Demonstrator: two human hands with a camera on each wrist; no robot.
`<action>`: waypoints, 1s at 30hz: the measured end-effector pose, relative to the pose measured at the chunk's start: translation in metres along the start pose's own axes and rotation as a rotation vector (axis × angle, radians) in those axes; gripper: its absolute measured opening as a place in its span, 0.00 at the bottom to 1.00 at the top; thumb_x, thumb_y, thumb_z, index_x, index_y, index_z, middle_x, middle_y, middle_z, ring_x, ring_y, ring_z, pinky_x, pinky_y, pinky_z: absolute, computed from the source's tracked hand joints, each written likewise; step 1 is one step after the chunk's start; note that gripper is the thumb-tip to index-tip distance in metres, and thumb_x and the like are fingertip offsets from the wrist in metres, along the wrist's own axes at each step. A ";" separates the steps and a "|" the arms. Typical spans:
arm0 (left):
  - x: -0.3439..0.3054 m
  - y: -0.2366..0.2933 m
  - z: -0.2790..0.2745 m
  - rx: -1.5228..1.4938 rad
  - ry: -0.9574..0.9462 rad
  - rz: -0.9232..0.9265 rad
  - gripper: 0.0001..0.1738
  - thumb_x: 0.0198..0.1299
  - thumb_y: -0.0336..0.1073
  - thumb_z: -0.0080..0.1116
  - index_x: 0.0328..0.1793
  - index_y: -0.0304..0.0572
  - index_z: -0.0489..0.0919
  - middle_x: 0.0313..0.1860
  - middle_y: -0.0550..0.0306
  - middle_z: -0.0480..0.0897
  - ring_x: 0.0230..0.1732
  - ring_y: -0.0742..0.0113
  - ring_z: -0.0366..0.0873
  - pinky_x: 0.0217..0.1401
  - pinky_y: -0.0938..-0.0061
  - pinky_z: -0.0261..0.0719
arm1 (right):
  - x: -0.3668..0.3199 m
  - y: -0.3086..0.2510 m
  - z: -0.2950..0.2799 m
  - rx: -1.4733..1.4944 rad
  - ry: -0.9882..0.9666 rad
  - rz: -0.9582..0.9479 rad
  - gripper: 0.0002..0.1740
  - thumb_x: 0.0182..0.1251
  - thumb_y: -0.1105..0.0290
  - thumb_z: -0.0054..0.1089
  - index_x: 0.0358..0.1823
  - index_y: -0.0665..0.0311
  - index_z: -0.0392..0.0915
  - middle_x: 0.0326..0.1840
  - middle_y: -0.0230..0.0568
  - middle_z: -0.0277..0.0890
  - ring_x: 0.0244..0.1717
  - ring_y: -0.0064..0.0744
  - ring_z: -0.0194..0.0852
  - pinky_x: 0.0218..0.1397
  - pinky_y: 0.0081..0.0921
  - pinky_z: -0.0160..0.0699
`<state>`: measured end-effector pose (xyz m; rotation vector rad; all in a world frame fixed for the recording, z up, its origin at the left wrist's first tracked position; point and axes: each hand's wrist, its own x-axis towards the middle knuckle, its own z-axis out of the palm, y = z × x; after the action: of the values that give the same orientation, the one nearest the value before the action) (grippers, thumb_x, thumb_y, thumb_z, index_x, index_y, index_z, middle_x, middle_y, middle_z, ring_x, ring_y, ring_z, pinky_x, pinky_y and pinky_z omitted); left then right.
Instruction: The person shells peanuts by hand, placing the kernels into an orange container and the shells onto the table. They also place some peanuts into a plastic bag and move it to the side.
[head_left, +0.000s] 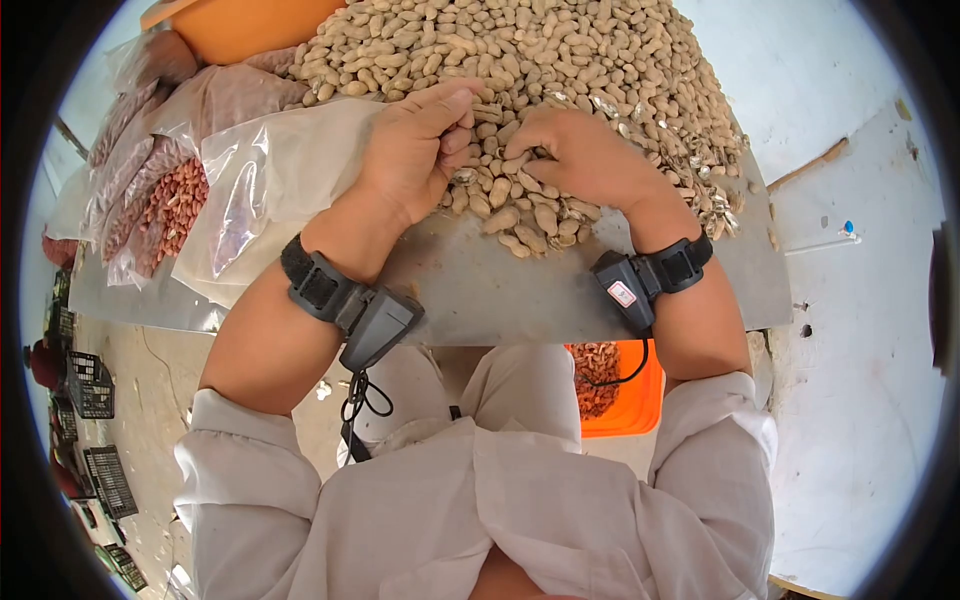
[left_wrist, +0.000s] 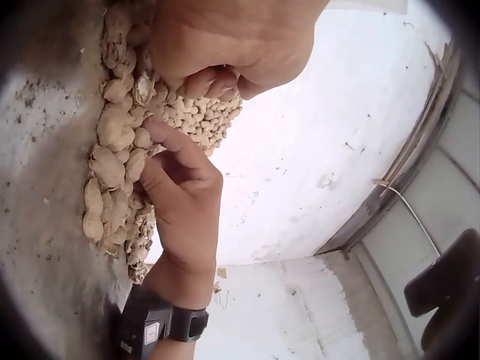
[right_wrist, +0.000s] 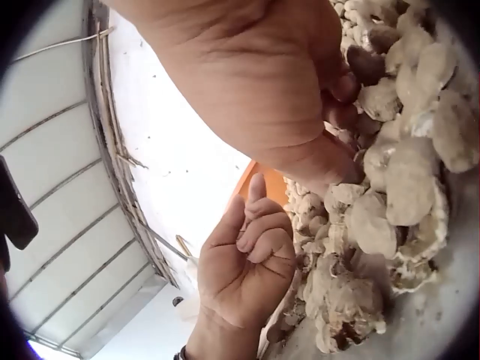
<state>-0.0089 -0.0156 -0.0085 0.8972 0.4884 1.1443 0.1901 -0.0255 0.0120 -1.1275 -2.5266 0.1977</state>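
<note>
A heap of unshelled peanuts (head_left: 500, 45) covers the far part of the grey table. My right hand (head_left: 595, 165) reaches down into its near edge, thumb and forefinger curled about a peanut (left_wrist: 136, 163) in the left wrist view. Just to the left, my left hand (head_left: 415, 145) is held at the heap's edge. In the right wrist view that left hand (right_wrist: 247, 262) has its forefinger raised and the other fingers folded toward the palm; nothing shows at its fingertips. Broken shells (head_left: 715, 205) lie among the peanuts at the right.
Clear plastic bags (head_left: 260, 185) stand at the left, one with red shelled peanuts (head_left: 178, 205). An orange basin (head_left: 245, 30) sits behind them. Under the table is an orange tub (head_left: 640, 395) with reddish contents. A white wall (head_left: 860, 250) borders the right side. Black crates (head_left: 110, 480) lie on the floor.
</note>
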 end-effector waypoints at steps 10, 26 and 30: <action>-0.007 -0.004 0.013 0.268 -0.037 -0.063 0.12 0.62 0.32 0.55 0.49 0.34 0.78 0.30 0.68 0.73 0.24 0.81 0.59 0.25 0.85 0.58 | 0.001 -0.010 -0.016 0.308 0.261 0.004 0.11 0.52 0.83 0.57 0.36 0.62 0.79 0.29 0.30 0.68 0.31 0.19 0.68 0.32 0.15 0.65; -0.005 -0.007 0.005 0.245 -0.058 0.085 0.10 0.59 0.29 0.59 0.47 0.37 0.79 0.32 0.64 0.78 0.25 0.82 0.64 0.24 0.87 0.60 | 0.007 -0.024 0.004 0.895 0.433 0.128 0.08 0.62 0.76 0.56 0.41 0.70 0.77 0.34 0.34 0.78 0.35 0.19 0.76 0.38 0.17 0.76; -0.006 -0.007 0.009 0.286 0.003 0.098 0.12 0.59 0.30 0.59 0.49 0.36 0.78 0.32 0.64 0.78 0.24 0.83 0.64 0.24 0.88 0.60 | 0.006 -0.025 0.001 0.764 0.430 0.199 0.09 0.62 0.76 0.54 0.41 0.72 0.78 0.34 0.37 0.78 0.33 0.22 0.78 0.35 0.18 0.77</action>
<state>-0.0012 -0.0254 -0.0096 1.1776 0.6268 1.1824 0.1687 -0.0381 0.0190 -0.9541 -1.7096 0.7975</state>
